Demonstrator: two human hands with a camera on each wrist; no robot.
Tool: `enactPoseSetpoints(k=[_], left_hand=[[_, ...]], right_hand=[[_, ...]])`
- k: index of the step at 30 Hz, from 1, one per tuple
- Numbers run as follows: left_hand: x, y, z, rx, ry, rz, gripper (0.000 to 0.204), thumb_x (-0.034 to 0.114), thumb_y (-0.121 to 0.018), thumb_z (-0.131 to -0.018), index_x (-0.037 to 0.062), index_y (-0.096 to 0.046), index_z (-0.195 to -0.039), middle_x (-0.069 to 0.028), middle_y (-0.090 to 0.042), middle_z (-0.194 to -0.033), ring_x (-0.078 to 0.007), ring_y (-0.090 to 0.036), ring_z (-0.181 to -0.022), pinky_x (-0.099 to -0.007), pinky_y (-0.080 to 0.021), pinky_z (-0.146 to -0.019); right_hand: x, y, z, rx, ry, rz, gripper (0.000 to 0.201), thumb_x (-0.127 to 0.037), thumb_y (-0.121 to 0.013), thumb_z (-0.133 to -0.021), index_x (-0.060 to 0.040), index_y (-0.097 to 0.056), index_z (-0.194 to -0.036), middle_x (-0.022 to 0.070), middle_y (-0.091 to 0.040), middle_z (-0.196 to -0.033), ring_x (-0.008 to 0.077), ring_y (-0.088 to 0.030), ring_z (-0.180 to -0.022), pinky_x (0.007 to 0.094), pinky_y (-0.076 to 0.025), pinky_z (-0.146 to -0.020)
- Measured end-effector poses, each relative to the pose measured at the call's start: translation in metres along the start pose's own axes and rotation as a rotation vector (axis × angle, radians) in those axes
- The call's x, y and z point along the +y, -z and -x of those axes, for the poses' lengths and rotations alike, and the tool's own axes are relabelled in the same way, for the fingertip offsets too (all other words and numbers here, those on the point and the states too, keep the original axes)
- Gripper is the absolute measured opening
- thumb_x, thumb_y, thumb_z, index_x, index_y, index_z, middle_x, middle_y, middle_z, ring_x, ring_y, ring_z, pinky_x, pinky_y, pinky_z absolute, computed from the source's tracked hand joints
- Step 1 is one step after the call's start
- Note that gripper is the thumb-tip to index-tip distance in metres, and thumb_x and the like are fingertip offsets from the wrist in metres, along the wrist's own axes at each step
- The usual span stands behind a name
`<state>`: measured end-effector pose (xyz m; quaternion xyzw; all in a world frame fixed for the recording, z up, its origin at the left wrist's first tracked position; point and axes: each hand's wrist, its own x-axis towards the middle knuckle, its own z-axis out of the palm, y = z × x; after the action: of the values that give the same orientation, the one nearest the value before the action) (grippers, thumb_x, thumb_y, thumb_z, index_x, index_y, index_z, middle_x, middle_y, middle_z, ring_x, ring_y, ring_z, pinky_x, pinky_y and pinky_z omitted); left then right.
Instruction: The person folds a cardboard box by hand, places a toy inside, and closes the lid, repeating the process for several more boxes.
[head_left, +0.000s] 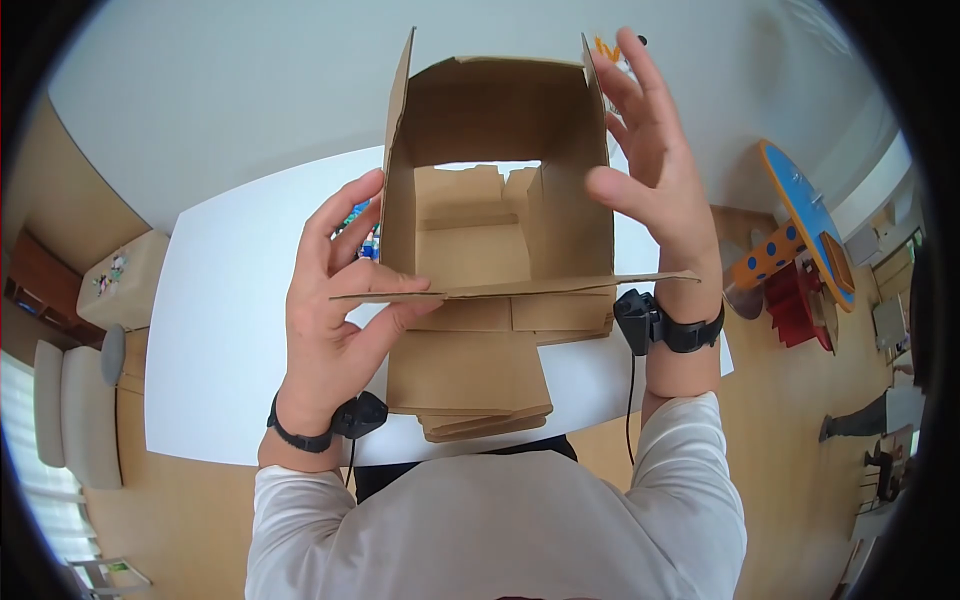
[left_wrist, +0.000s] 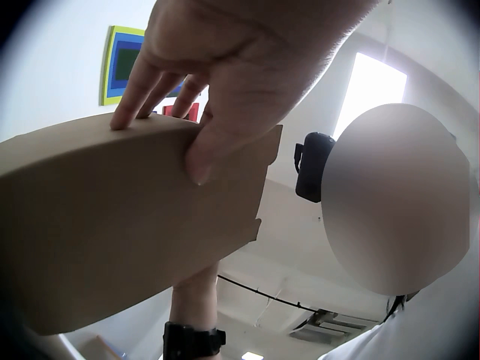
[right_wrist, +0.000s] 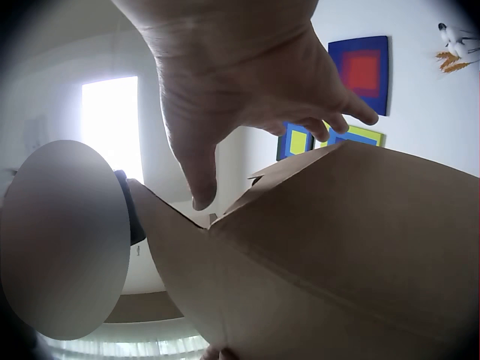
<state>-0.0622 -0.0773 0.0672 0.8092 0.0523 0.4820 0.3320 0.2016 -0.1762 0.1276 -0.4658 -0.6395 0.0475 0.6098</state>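
A brown cardboard box [head_left: 560,180] with its top flaps up faces me in the head view. My left hand [head_left: 335,290] grips its near left corner; the thumb lies on the near flap [head_left: 520,287], the fingers along the left side. In the left wrist view, fingertips rest on one face of the box [left_wrist: 112,225] while the thumb presses another. My right hand [head_left: 655,165] is beside the right wall, fingers spread and thumb apart. In the right wrist view its thumb hovers near a box edge [right_wrist: 300,232]. More folded cardboard [head_left: 465,370] lies under the box.
A white table [head_left: 230,340] lies beneath. Small blue items [head_left: 369,243] show partly behind the left hand. Cables run from both wrist cameras. Beyond the table, a sofa [head_left: 85,410] stands left and a blue-and-orange play structure [head_left: 800,230] right; another person's leg [head_left: 855,425] appears far right.
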Motion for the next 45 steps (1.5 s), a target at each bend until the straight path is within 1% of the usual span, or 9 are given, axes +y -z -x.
enactPoseSetpoints(k=[5, 7, 10, 13, 16, 25, 31, 37, 45], left_hand=[[0.013, 0.011, -0.004, -0.078, -0.100, -0.150, 0.039, 0.012, -0.085, -0.069, 0.0053, -0.072, -0.105, -0.0222, -0.045, -0.144, -0.0409, -0.051, -0.130, -0.0477, -0.041, -0.108], [0.015, 0.001, -0.010, 0.155, -0.187, 0.048, 0.055, 0.017, -0.086, -0.069, 0.0056, -0.065, -0.119, -0.0218, -0.053, -0.136, -0.0404, -0.054, -0.126, -0.0479, -0.039, -0.109], [0.021, -0.005, -0.018, 0.236, -0.265, 0.039, 0.068, 0.023, -0.085, -0.072, 0.0059, -0.056, -0.131, -0.0167, -0.065, -0.120, -0.0357, -0.059, -0.120, -0.0523, -0.029, -0.114], [0.038, 0.006, -0.028, 0.091, -0.203, -0.310, 0.041, 0.025, -0.078, -0.080, 0.0081, -0.062, -0.114, -0.0039, -0.072, -0.095, -0.0276, -0.065, -0.110, -0.0610, -0.009, -0.116], [0.036, 0.004, -0.034, 0.051, -0.216, -0.525, 0.018, 0.020, -0.074, -0.084, 0.0104, -0.067, -0.097, -0.0011, -0.070, -0.090, -0.0290, -0.065, -0.109, -0.0648, -0.006, -0.114], [0.052, 0.000, -0.049, -0.143, -0.152, -1.067, 0.014, 0.021, -0.067, -0.089, 0.0101, -0.063, -0.096, -0.0006, -0.066, -0.113, -0.0316, -0.048, -0.134, -0.0745, -0.004, -0.108], [0.054, -0.011, -0.062, -0.310, -0.231, -1.200, 0.030, 0.022, -0.070, -0.086, 0.0123, -0.064, -0.114, -0.0022, -0.056, -0.135, -0.0301, -0.033, -0.143, -0.0776, -0.004, -0.106], [0.052, -0.019, -0.067, -0.346, -0.275, -1.179, 0.049, 0.026, -0.072, -0.084, 0.0145, -0.058, -0.130, -0.0053, -0.049, -0.144, -0.0309, -0.029, -0.145, -0.0749, -0.006, -0.109], [0.045, -0.025, -0.071, -0.318, -0.253, -1.116, 0.072, 0.036, -0.079, -0.076, 0.0112, -0.050, -0.138, -0.0188, -0.037, -0.151, -0.0376, -0.031, -0.142, -0.0626, -0.021, -0.113]], right_hand=[[0.007, -0.006, 0.007, 0.103, -0.081, -0.065, 0.091, -0.029, -0.082, -0.073, -0.0016, -0.038, -0.149, 0.0137, -0.055, -0.131, 0.0246, -0.046, -0.131, 0.0391, -0.029, -0.113], [0.008, -0.013, 0.015, 0.077, -0.072, -0.082, 0.083, -0.023, -0.082, -0.075, -0.0027, -0.042, -0.146, 0.0119, -0.057, -0.125, 0.0249, -0.053, -0.122, 0.0394, -0.038, -0.107], [0.003, -0.019, 0.023, 0.048, -0.064, -0.093, 0.076, -0.020, -0.080, -0.077, -0.0030, -0.046, -0.143, 0.0110, -0.058, -0.122, 0.0240, -0.056, -0.119, 0.0393, -0.043, -0.104], [0.004, -0.016, 0.028, 0.060, -0.068, -0.154, 0.073, -0.018, -0.077, -0.079, -0.0030, -0.046, -0.143, 0.0110, -0.058, -0.122, 0.0237, -0.055, -0.119, 0.0391, -0.043, -0.103], [0.011, -0.012, 0.036, 0.140, -0.113, -0.287, 0.075, -0.021, -0.076, -0.078, -0.0017, -0.044, -0.144, 0.0121, -0.057, -0.123, 0.0247, -0.054, -0.120, 0.0394, -0.044, -0.103], [0.016, 0.000, 0.046, 0.195, -0.127, -0.369, 0.087, -0.034, -0.077, -0.074, 0.0015, -0.040, -0.143, 0.0142, -0.056, -0.123, 0.0261, -0.054, -0.122, 0.0402, -0.043, -0.104], [0.019, 0.007, 0.044, 0.127, -0.100, -0.344, 0.087, -0.034, -0.080, -0.072, -0.0003, -0.041, -0.143, 0.0127, -0.056, -0.123, 0.0261, -0.053, -0.122, 0.0409, -0.042, -0.105], [0.023, 0.010, 0.044, 0.055, -0.082, -0.358, 0.090, -0.032, -0.084, -0.072, -0.0016, -0.041, -0.145, 0.0142, -0.053, -0.131, 0.0280, -0.048, -0.128, 0.0414, -0.041, -0.106], [0.024, 0.010, 0.039, -0.104, -0.095, -0.220, 0.085, -0.029, -0.083, -0.077, 0.0003, -0.041, -0.145, 0.0127, -0.049, -0.143, 0.0263, -0.043, -0.136, 0.0389, -0.035, -0.112]])
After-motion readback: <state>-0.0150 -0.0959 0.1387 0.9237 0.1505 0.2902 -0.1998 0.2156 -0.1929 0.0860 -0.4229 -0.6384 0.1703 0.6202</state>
